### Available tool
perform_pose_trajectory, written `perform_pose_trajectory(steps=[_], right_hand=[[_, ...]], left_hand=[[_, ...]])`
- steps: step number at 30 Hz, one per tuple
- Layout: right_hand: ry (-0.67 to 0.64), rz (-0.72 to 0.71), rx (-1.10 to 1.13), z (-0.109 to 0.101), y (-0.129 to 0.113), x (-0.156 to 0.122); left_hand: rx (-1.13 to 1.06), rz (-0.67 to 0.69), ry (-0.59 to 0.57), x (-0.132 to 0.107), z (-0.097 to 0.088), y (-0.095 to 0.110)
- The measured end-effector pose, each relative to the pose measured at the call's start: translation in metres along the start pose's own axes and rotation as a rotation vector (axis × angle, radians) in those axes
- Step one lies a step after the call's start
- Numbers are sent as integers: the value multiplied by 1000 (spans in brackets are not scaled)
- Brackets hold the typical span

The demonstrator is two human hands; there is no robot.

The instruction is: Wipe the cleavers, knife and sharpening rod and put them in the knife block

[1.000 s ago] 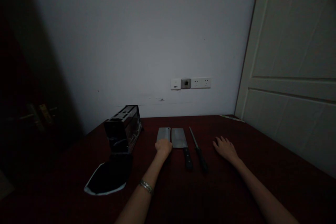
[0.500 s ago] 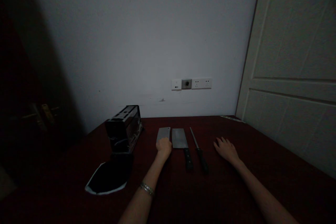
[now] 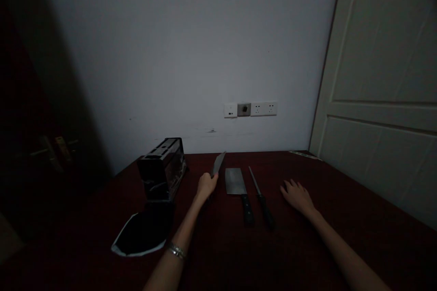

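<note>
My left hand [image 3: 206, 185] is closed around the handle of a cleaver [image 3: 219, 163], whose blade is tilted up on edge and points toward the wall; the handle is mostly hidden by my fingers. Just right of it a second cleaver [image 3: 235, 181] lies flat, its black riveted handle toward me. Beside that one lies a sharpening steel [image 3: 261, 196] with a dark handle. My right hand [image 3: 297, 195] rests on the table to the right of the steel, palm down with fingers spread, holding nothing.
A black knife block [image 3: 163, 168] with slots on top stands at the left of the dark red table [image 3: 239, 259]. In front of it lies a black flap with a pale edge [image 3: 143, 232]. Wall sockets [image 3: 264, 108] are behind, and a white door [image 3: 382, 77] is on the right.
The left hand has shifted slightly left, and the cleaver in it has turned from lying flat to tilted on edge. The right hand stays in place.
</note>
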State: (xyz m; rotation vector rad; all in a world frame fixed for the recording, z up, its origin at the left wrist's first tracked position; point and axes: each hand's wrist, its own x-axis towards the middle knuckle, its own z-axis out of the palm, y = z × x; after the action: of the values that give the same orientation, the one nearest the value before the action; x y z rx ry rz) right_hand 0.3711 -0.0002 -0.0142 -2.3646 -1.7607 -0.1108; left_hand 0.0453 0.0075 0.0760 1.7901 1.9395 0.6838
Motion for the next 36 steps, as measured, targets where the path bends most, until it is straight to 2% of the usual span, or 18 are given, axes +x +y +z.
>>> perform_pose_trajectory(steps=[6, 12, 16, 20, 23, 25, 27, 29, 31, 33, 36], right_hand=[[-3, -1, -2, 1, 0, 0], [7, 5, 5, -1, -1, 0], [18, -3, 8, -1, -2, 0], [37, -9, 7, 0, -2, -2], [76, -8, -5, -12, -4, -6], [190, -43, -24, -31, -13, -13], [339, -184, 4, -55, -32, -26], [352, -371, 135, -76, -62, -49], [304, -583, 265, -87, -101, -78], [211, -827, 348, -87, -142, -109], [87, -1158, 423, -74, -197, -148]], left_hand=[[-324, 5, -163, 4, -17, 14], [-572, -36, -285, 6, -33, 18], [-682, -78, -343, 5, -37, 18], [-741, -61, -379, 2, -37, 16], [-770, -46, -376, 0, -39, 15], [-779, -50, -384, 0, -41, 16], [-774, -65, -392, 1, -45, 18], [-759, -78, -389, 2, -47, 19], [-751, -75, -384, 5, -48, 19], [-752, -60, -393, 7, -48, 19], [-750, -61, -407, 9, -47, 19]])
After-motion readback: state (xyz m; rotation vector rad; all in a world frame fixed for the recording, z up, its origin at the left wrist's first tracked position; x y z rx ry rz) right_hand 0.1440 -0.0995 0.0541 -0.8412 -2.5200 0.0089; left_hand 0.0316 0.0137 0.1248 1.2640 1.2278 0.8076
